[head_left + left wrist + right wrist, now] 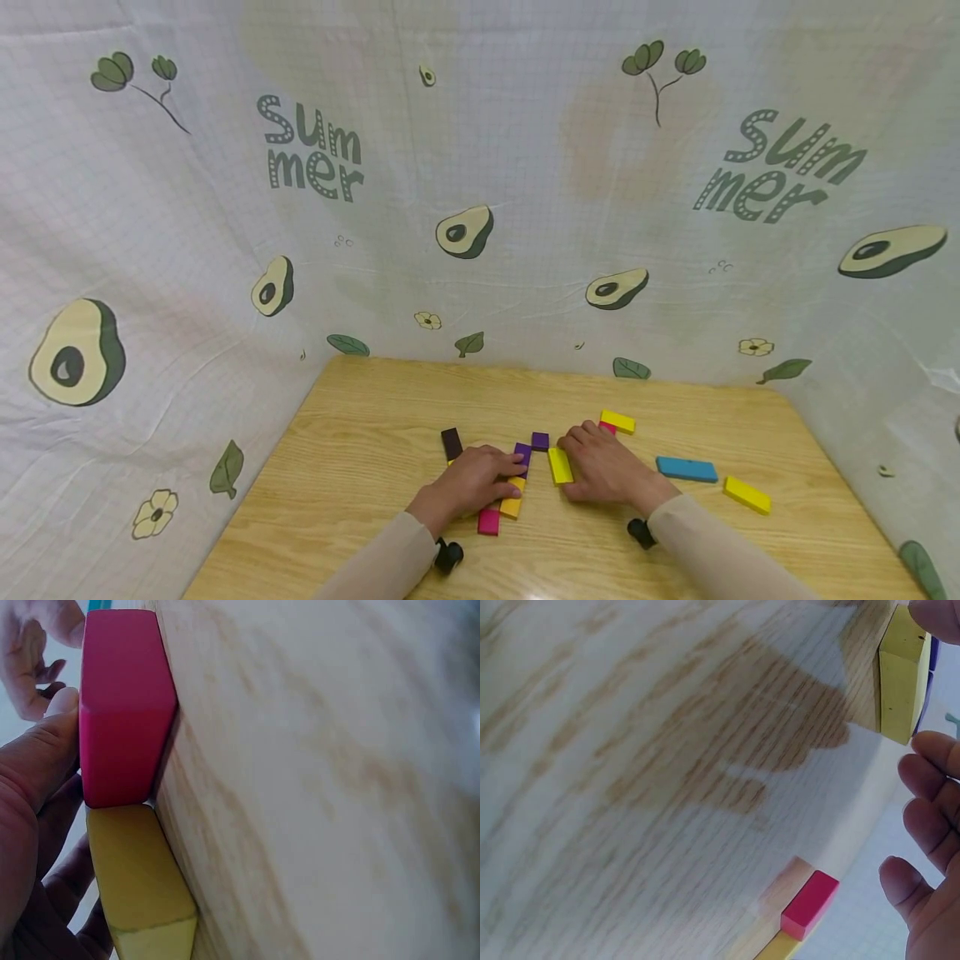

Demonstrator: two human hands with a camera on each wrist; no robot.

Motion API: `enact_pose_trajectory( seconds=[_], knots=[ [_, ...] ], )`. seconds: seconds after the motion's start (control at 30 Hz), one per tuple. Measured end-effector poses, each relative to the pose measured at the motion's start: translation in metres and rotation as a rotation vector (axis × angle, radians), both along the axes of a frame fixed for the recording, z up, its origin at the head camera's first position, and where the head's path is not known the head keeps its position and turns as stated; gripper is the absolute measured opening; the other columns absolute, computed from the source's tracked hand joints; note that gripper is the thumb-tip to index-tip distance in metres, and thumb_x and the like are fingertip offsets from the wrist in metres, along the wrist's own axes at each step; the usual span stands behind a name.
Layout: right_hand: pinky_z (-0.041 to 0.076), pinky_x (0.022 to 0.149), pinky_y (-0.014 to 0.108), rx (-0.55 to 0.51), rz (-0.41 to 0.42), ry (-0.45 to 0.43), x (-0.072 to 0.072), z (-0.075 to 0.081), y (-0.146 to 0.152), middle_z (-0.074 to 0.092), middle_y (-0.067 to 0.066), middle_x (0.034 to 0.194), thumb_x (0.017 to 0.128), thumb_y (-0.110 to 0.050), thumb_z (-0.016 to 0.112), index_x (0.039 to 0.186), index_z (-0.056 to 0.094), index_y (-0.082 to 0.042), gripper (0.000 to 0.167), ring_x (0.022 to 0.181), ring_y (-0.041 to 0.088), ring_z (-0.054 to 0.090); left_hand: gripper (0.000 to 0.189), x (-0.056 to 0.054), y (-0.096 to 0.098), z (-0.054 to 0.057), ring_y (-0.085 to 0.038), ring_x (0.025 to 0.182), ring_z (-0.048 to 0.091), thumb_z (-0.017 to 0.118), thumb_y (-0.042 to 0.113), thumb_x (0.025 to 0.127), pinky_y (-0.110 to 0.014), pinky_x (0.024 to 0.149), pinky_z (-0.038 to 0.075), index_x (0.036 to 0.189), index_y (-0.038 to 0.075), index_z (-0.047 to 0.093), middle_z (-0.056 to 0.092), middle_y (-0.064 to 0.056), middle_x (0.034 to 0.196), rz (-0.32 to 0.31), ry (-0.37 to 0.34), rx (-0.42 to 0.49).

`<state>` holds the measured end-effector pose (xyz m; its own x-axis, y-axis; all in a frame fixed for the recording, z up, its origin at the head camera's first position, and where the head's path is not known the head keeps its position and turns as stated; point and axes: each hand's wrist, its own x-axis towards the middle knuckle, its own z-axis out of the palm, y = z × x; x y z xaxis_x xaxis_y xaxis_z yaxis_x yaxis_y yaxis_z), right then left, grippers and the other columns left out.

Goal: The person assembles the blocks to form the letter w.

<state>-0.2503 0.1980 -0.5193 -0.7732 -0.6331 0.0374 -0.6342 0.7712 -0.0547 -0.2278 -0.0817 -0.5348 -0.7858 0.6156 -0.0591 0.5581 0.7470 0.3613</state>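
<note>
In the head view my left hand (474,479) rests over a group of blocks, with fingertips on the purple block (522,452) and the thumb on the orange block (512,502). A pink block (488,522) shows below that hand, and a black block (452,444) lies beyond it. In the left wrist view the thumb lies along the pink block, whose end meets a yellow block (142,870). My right hand (603,467) pinches a yellow block (559,466) at its ends between thumb and fingers. A small purple block (540,441) sits near its far end.
Behind the right hand, a yellow block (618,422) lies beside a pink block (607,428). Farther right are a blue block (686,468) and another yellow block (747,495). A patterned cloth (525,167) surrounds the wooden table (375,417) at its back and sides.
</note>
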Motion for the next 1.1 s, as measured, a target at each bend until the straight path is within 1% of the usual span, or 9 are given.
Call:
enact_pose_trajectory(
  seconds=[0.4, 0.5, 0.7, 0.83, 0.97, 1.1],
  knots=[
    [0.050, 0.106, 0.048, -0.006, -0.010, 0.008, 0.000, -0.002, 0.000, 0.066, 0.005, 0.128, 0.087, -0.053, 0.076, 0.133, 0.066, -0.009, 0.065, 0.114, 0.024, 0.054, 0.047, 0.000, -0.001, -0.002, -0.017, 0.144, 0.052, 0.061, 0.048, 0.105, -0.043, 0.120, 0.041, 0.149, 0.032, 0.062, 0.052, 0.018, 0.158, -0.001, -0.001, 0.002],
    [0.049, 0.106, 0.049, -0.025, -0.017, 0.009, 0.000, -0.001, 0.001, 0.066, 0.006, 0.129, 0.088, -0.054, 0.075, 0.133, 0.066, -0.009, 0.064, 0.115, 0.025, 0.054, 0.047, 0.000, -0.001, -0.003, -0.016, 0.144, 0.052, 0.062, 0.048, 0.105, -0.043, 0.120, 0.041, 0.149, 0.033, 0.062, 0.052, 0.018, 0.157, -0.003, 0.003, 0.004],
    [0.049, 0.107, 0.053, -0.079, -0.056, 0.020, -0.002, 0.000, 0.007, 0.066, 0.007, 0.129, 0.089, -0.053, 0.074, 0.133, 0.067, -0.010, 0.062, 0.118, 0.028, 0.056, 0.047, -0.001, -0.001, -0.005, -0.016, 0.143, 0.053, 0.061, 0.048, 0.105, -0.043, 0.120, 0.041, 0.149, 0.032, 0.062, 0.052, 0.018, 0.157, -0.012, 0.020, -0.006],
    [0.049, 0.106, 0.054, -0.106, -0.074, 0.055, -0.003, 0.003, 0.012, 0.066, 0.008, 0.130, 0.090, -0.050, 0.075, 0.132, 0.067, -0.009, 0.059, 0.119, 0.028, 0.056, 0.047, -0.001, -0.001, -0.005, -0.016, 0.143, 0.053, 0.061, 0.048, 0.105, -0.043, 0.120, 0.041, 0.149, 0.032, 0.062, 0.052, 0.018, 0.157, -0.013, 0.024, -0.004],
    [0.047, 0.104, 0.057, -0.141, -0.087, 0.124, -0.004, 0.005, 0.020, 0.066, 0.010, 0.128, 0.089, -0.043, 0.077, 0.129, 0.067, -0.007, 0.055, 0.118, 0.031, 0.056, 0.047, -0.001, 0.000, -0.005, -0.017, 0.143, 0.053, 0.061, 0.047, 0.105, -0.043, 0.120, 0.041, 0.149, 0.031, 0.062, 0.052, 0.017, 0.157, -0.014, 0.028, 0.003],
    [0.045, 0.100, 0.055, -0.176, -0.126, 0.173, -0.009, 0.004, 0.032, 0.066, 0.010, 0.125, 0.089, -0.034, 0.077, 0.128, 0.067, -0.005, 0.050, 0.115, 0.031, 0.055, 0.047, -0.001, 0.000, -0.004, -0.017, 0.143, 0.053, 0.061, 0.047, 0.105, -0.043, 0.120, 0.041, 0.149, 0.031, 0.062, 0.052, 0.018, 0.157, -0.013, 0.024, 0.006]
  ],
)
